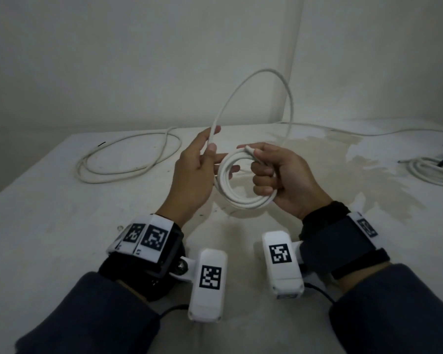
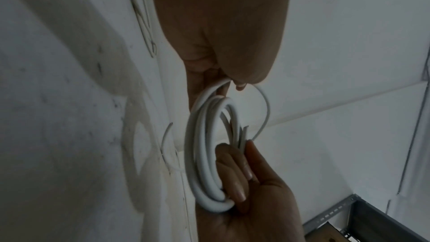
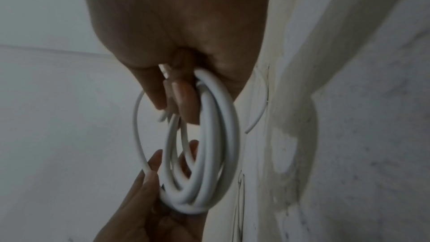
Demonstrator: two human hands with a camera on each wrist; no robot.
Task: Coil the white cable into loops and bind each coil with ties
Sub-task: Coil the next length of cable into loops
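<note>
The white cable is partly wound into a small coil held upright above the table between both hands. My right hand grips the coil's right side, with the cable's cut end sticking out above its thumb. My left hand pinches the free strand between thumb and fingers at the coil's upper left. From there a big loop arcs up and falls behind the right hand. The left wrist view shows the coil below my left hand. In the right wrist view, the coil hangs from my right hand.
A loose run of white cable lies in long loops at the table's back left. A second coil with a dark tie sits at the far right edge. The table is white and stained, with walls close behind.
</note>
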